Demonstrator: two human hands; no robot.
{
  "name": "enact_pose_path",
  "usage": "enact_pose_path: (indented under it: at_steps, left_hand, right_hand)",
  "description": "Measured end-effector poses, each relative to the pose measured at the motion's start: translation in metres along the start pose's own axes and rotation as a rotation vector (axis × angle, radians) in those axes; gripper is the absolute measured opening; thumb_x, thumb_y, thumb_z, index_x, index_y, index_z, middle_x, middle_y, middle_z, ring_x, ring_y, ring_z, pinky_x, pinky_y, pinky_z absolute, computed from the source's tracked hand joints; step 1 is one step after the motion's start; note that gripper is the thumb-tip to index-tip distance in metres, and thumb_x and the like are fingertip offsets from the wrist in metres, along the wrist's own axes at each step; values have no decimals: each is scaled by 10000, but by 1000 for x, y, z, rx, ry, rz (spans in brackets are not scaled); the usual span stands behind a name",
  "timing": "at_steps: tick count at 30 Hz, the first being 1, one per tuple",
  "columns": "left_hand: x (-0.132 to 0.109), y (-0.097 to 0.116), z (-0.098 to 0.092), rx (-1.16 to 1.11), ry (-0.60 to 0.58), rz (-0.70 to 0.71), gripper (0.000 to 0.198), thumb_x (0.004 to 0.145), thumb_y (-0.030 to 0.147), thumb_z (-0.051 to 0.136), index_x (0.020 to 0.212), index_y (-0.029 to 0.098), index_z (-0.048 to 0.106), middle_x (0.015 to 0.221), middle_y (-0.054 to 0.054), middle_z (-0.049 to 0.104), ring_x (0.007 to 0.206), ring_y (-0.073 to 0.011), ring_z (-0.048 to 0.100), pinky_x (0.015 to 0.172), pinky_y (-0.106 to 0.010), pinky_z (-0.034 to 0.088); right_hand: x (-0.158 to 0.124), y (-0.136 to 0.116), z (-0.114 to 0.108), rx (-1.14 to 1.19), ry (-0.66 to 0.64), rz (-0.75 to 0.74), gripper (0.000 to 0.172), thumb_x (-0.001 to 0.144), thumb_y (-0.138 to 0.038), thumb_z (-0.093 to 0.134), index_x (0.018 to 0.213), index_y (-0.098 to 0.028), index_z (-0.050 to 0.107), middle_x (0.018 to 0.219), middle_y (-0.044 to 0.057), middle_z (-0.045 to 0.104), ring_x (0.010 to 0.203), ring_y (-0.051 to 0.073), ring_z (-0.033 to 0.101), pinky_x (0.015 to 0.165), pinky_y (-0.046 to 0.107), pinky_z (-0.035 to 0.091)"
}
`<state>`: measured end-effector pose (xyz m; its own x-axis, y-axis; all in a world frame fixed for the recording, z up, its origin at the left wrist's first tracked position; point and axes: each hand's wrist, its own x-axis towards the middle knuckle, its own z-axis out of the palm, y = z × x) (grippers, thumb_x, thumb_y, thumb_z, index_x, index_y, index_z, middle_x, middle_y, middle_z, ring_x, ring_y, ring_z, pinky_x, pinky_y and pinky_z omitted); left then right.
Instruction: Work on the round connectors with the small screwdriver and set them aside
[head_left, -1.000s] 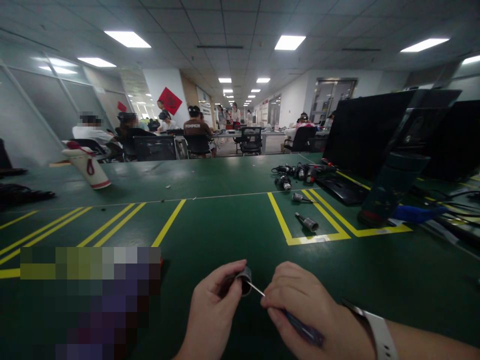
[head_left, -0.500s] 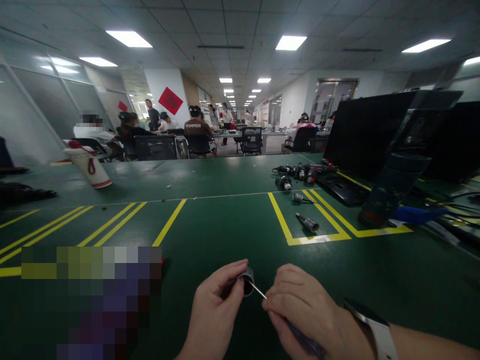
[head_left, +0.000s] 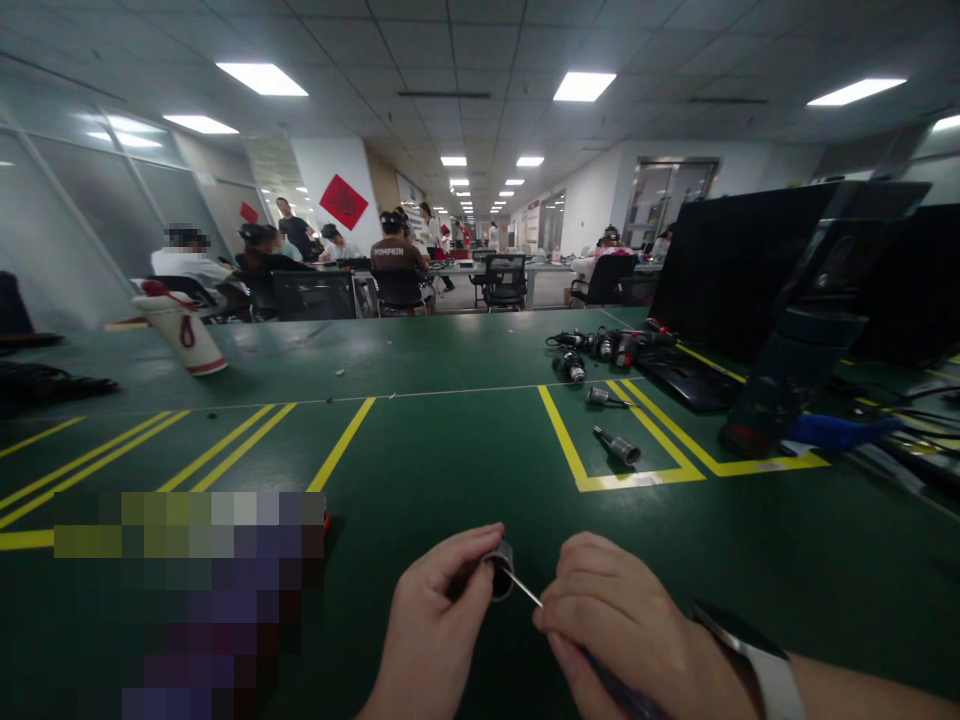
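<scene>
My left hand (head_left: 442, 620) is closed around a short, hollow grey metal socket (head_left: 501, 572), its open end turned to the right. My right hand (head_left: 622, 620) grips a screwdriver (head_left: 523, 588) by a dark handle, which shows below the palm. The slim shaft runs into the mouth of the socket, where its tip is hidden. Beyond the hands, inside a yellow tape outline, lie a grey socket piece with a narrow stem (head_left: 617, 446) and a similar smaller one (head_left: 606, 398).
Black corded tools (head_left: 600, 348) lie at the back right, near a dark monitor (head_left: 727, 260) and a dark bottle (head_left: 787, 390). A white cup (head_left: 184, 335) stands at the back left. A blurred patch covers the near left. Several people sit beyond the green table (head_left: 450, 450).
Both hands, the socket and the screwdriver sit slightly further right and lower in view. The shaft is still inside the socket. In the background, people have shifted position.
</scene>
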<state>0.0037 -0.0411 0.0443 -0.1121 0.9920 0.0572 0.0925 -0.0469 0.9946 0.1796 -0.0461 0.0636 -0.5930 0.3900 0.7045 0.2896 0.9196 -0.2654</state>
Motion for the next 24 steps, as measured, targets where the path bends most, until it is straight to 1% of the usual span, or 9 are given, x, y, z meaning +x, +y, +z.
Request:
enact_pose_path:
  at_steps: [5,11,16,19,24]
  left_hand:
    - [-1,2,0,17,-9,2,195,653,203,660,799,214,788,938,-90,765,829,-255,697,814,-372,564]
    - [-1,1,0,-3,-10,-18,195,663,201,659,813,206,785,917,-85,765,801,-243,699,760,-340,579]
    - [-3,1,1,-38,-30,-44,212,655,215,671,836,200,781,888,-77,768,761,-231,701,707,-317,589]
    - [-4,2,2,-47,-31,-57,212,652,207,670,832,199,781,877,-74,770,754,-231,703,683,-309,590]
    - [-1,-1,1,-46,-28,-50,207,657,201,668,831,193,780,871,-79,770,746,-230,699,693,-321,588]
  right_hand:
    - [-1,-1,0,-11,12,-18,242,763,10,429,902,-129,571,664,70,630,612,174,545,596,312,465]
    - [1,-2,-1,-22,-5,-4,247,762,12,420,897,-134,568,661,73,627,607,176,548,591,306,463]
    - [-3,-1,5,-34,12,-30,250,755,20,418,880,-135,571,657,71,633,589,173,528,574,303,451]
    - [-4,0,7,-51,11,-47,242,755,24,427,868,-129,577,657,75,641,595,174,521,590,313,456]
    - [-2,0,3,1,16,-33,230,751,13,429,866,-117,580,648,69,623,605,169,531,585,303,463]
